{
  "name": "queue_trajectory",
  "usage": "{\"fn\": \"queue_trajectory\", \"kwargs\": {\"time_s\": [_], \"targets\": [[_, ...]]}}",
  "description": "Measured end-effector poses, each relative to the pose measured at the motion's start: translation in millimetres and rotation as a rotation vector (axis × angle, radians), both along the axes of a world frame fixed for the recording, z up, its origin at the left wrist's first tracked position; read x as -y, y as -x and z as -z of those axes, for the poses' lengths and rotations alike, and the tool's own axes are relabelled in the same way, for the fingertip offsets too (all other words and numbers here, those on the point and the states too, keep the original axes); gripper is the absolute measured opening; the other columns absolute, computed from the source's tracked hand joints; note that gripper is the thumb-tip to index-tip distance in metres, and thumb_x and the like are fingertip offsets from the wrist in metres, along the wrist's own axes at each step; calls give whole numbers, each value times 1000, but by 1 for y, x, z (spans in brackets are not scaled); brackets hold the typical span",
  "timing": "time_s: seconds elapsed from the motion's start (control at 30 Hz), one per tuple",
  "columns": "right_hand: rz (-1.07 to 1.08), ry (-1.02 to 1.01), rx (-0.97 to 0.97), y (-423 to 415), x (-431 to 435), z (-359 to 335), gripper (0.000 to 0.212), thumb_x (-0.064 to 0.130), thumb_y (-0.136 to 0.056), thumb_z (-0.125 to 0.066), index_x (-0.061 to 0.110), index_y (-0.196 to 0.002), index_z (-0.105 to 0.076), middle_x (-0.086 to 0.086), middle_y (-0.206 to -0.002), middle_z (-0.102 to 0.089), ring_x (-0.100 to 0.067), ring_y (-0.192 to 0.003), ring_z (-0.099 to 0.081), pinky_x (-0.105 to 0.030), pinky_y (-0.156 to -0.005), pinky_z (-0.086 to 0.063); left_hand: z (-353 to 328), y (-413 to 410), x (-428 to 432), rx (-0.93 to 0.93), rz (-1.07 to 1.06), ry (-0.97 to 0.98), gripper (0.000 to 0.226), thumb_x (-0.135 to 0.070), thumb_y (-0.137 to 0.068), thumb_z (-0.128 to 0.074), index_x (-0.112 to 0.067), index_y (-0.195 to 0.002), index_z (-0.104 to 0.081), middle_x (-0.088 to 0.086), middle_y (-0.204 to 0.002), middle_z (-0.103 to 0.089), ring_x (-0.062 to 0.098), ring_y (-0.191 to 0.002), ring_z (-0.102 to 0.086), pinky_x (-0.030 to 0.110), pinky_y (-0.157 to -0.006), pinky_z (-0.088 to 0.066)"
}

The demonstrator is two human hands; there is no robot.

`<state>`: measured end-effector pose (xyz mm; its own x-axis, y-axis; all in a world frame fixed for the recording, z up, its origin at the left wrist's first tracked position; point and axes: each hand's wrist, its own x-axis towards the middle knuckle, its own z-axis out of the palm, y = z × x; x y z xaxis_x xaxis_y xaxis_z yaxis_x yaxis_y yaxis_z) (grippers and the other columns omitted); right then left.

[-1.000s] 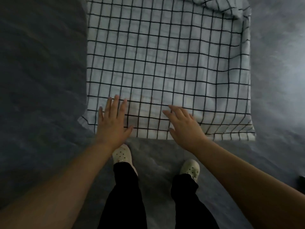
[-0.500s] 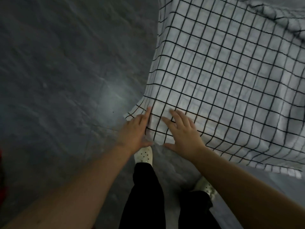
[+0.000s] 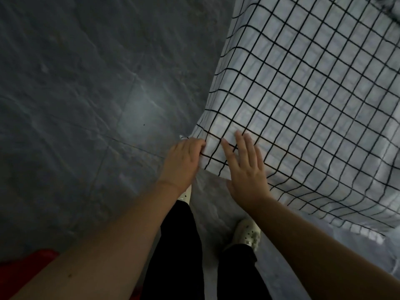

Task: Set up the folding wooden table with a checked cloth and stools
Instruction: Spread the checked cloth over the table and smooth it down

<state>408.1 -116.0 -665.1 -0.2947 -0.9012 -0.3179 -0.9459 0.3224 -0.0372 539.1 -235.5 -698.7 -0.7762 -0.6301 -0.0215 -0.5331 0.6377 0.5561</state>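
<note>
A white cloth with a black check (image 3: 303,94) covers the table and fills the upper right of the head view; the table itself is hidden beneath it. My left hand (image 3: 184,163) grips the cloth's near left corner, fingers curled into the fabric. My right hand (image 3: 244,167) lies flat on the cloth just right of that corner, fingers apart. The cloth's near edge hangs down over the table's side. No stool is clearly in view.
Dark grey tiled floor (image 3: 86,105) spreads across the left. A red object (image 3: 23,269) shows at the bottom left, partly behind my forearm. My legs in black trousers and a pale perforated shoe (image 3: 246,234) stand close to the table's corner.
The view has swung left, so the cloth now sits to the right. My left hand has gone from flat on the cloth to gripping its corner; my right hand slid left beside it.
</note>
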Motion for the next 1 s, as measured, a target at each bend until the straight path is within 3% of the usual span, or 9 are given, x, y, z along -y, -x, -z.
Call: {"fn": "queue_trajectory", "kwargs": {"time_s": [0.1,0.27,0.43,0.5,0.57,0.63,0.7,0.83,1.0], "targets": [[-2,18,2,-9,-1,0,90,11,-76,-61,14,-150,-10,-19,-156,-2,-36,-143,-1,-53,-114,-12,-7,-7,8,42,56,-7,54,7,-60,-71,-17,-97,-39,9,-80,-58,26,-67,-53,30,-60,-38],[-77,-36,60,-22,1,-6,81,11,-80,-47,14,-151,-7,-17,-157,3,-35,-144,3,-54,-114,-12,-22,-34,9,104,105,8,58,-3,-56,-82,-17,-95,-41,4,-77,-57,21,-60,-51,27,-59,-31],[-159,-83,134,-37,2,-8,89,28,-79,-63,14,-150,-12,-14,-157,4,-31,-144,4,-54,-114,-13,-23,-62,4,230,94,-25,63,-2,-52,-83,-16,-100,-44,5,-82,-60,23,-65,-57,30,-58,-40],[-167,-90,167,-34,3,-11,90,52,-81,-59,14,-150,-15,-13,-158,-2,-29,-145,0,-53,-113,-13,-22,-64,7,274,127,-25,67,-9,-52,-84,-16,-106,-43,5,-87,-60,23,-72,-59,33,-63,-45],[-157,-76,203,-24,6,-18,84,61,-84,-47,14,-149,-19,-11,-157,-11,-25,-144,-5,-49,-116,-12,-21,-62,13,259,186,-6,71,-32,-58,-80,-17,-114,-40,6,-100,-55,25,-86,-56,36,-74,-45],[-65,-12,253,-8,12,-26,70,53,-88,-44,16,-146,-25,-9,-154,-20,-22,-142,-10,-44,-113,-14,-24,-57,21,190,244,-6,75,-58,-65,-62,-18,-125,-39,5,-117,-45,24,-104,-47,37,-90,-35],[107,59,250,15,17,-30,59,39,-91,-49,18,-143,-29,-9,-152,-24,-23,-141,-14,-43,-112,-18,-27,-44,29,169,307,-4,76,-65,-74,-49,-22,-135,-36,4,-133,-39,23,-118,-37,36,-102,-25],[388,138,180,65,26,-31,49,20,-89,-55,13,-136,-41,-12,-140,-38,-28,-131,-32,-47,-106,-36,-40,10,39,178,372,38,60,-48,-86,-40,-20,-139,-38,6,-146,-38,24,-130,-31,43,-106,-30],[431,62,182,113,30,-37,49,14,-86,-56,18,-134,-43,-4,-132,-40,-22,-122,-38,-38,-99,-43,-51,100,36,245,432,65,53,-29,-82,-50,-15,-133,-47,8,-142,-41,28,-129,-35,45,-104,-34]]}}
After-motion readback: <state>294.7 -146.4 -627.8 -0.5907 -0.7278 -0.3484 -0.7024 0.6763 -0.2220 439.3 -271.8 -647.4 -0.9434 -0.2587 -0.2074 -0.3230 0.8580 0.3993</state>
